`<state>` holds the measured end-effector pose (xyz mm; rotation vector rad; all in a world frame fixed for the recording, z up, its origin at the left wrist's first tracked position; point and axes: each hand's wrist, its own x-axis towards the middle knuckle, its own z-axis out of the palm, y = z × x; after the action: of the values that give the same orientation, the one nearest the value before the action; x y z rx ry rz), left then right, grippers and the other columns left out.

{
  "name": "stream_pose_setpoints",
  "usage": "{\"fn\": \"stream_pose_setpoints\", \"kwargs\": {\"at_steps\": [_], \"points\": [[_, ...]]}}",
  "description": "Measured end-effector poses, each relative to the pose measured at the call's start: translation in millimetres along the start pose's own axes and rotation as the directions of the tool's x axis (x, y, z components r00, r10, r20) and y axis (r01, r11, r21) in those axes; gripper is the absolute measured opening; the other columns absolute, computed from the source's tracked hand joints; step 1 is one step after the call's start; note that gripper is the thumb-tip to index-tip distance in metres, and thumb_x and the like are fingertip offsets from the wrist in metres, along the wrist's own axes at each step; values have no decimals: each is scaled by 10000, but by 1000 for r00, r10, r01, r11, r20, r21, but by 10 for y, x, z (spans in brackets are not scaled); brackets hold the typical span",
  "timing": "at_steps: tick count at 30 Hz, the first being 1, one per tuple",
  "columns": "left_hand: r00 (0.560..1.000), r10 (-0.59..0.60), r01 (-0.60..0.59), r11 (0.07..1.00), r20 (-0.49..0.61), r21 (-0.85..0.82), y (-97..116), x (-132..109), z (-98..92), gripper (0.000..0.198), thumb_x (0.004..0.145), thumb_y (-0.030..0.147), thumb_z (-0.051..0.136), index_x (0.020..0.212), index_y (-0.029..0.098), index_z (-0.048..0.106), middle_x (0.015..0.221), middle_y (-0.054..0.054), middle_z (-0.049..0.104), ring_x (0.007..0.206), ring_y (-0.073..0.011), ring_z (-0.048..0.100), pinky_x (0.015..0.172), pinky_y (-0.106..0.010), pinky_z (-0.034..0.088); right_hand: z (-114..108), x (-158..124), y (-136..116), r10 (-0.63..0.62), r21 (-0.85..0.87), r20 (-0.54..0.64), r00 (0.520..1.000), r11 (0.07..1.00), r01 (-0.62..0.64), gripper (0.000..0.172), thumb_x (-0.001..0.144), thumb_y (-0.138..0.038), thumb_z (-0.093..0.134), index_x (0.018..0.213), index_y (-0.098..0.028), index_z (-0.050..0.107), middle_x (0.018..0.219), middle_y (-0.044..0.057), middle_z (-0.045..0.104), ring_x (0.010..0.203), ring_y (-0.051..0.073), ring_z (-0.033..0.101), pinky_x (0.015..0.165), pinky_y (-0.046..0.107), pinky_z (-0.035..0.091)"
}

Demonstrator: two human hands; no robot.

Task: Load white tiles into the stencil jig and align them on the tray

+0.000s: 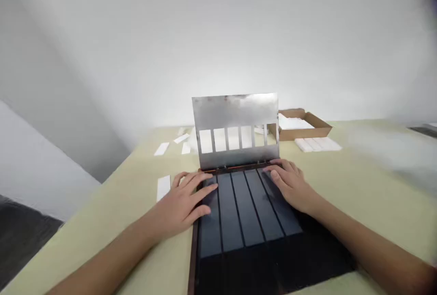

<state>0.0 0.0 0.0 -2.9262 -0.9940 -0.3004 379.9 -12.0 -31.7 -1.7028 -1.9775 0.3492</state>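
Note:
In the head view, a dark flat base (246,267) lies on the table with several grey-blue strips (244,204) side by side on it. A metal plate (235,110) with a row of rectangular windows stands raised at its far edge, apparently hinged there. My left hand (186,200) is open, fingers spread over the left edge of the base and the leftmost strip. At the far right corner my right hand (292,185) is open too, its fingertips resting on or just above the rightmost strip. Neither hand grips anything.
A shallow cardboard box (302,132) holding white pieces stands behind on the right, and a stack of white strips (318,144) lies before it. Loose white labels (163,187) are scattered on the left of the yellowish table (368,181). A pale wall rises behind.

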Motion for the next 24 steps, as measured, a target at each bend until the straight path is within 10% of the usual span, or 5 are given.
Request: {"fn": "stream_pose_setpoints", "kwargs": {"at_steps": [24], "points": [[999, 44, -44, 999, -5, 11, 21, 48, -3, 436, 1118, 525, 449, 1528, 419, 552, 1575, -79, 501, 1423, -354, 473, 1134, -559, 340, -64, -65, -25, -191, -53, 21, 981, 980, 191, 490, 1103, -586, 299, 1391, -408, 654, 1585, 66, 456, 1534, 335, 342, 1242, 655, 311]]}}
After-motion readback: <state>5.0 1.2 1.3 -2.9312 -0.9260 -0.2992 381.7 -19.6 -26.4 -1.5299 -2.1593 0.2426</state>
